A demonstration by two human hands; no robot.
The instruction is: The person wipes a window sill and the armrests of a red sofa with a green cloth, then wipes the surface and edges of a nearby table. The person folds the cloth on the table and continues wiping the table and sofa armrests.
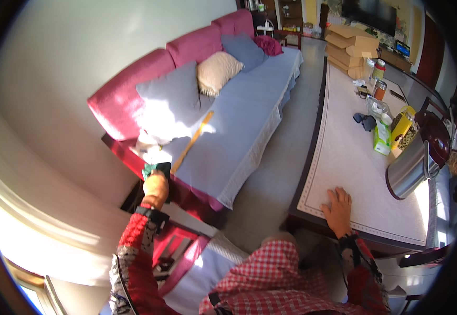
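The left hand (156, 186) was stretched out toward the near end of the sofa (134, 89), fingers curled tight around a small green cloth (154, 168) bunched at its fingertips. The cloth sat right at the sofa's dark wooden armrest (128, 160), where it looked pressed against the wood, though the contact itself was hidden by the hand. Just beyond the cloth a long yellow stick (192, 142) lay slanting across the grey-blue sofa cover (249, 105), its near end close to the hand. Farther off from that hand, cushions leaned on the pink backrest: a grey one (170, 92), a cream one (217, 72) and another grey one (244, 50).

The right hand (337, 206) lay flat, fingers spread, on the near edge of the white patterned surface (344, 152), holding nothing. Well beyond it stood a steel kettle (415, 165), a green box (381, 137) and some jars.

Judged from this, wiping was under way at the armrest. How much of the wood was already wiped cannot be told; the rest of the sofa frame appeared yet to be reached.
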